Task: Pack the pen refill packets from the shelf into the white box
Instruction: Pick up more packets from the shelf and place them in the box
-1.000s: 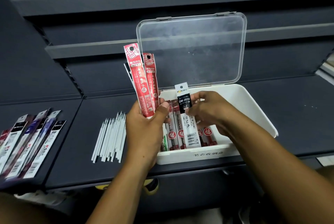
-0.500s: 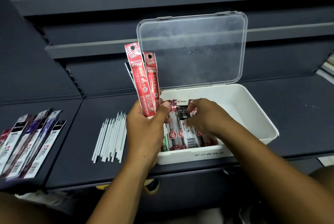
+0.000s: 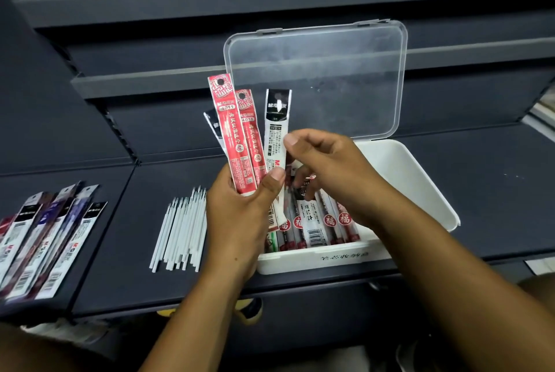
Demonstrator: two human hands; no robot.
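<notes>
Dark shelf (image 3: 480,191) carries the white box (image 3: 420,185), lid (image 3: 315,80) up, refill packets (image 3: 315,221) inside. Over it the left hand (image 3: 240,221) grips fanned red packets (image 3: 231,137); the right hand (image 3: 330,173) pinches a black-and-white packet (image 3: 274,131) beside them.

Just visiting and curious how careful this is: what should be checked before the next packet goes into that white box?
1. Clear plastic lid stands open: ok.
2. Right hand pinches the white-and-black refill packet: ok.
3. That packet free of the left hand: cannot tell.
4. Left hand grips two red refill packets: ok.
5. White plastic box has bare floor at right: ok.
6. Dark shelf emptied: not ok, fanned packets lie far left.
</notes>
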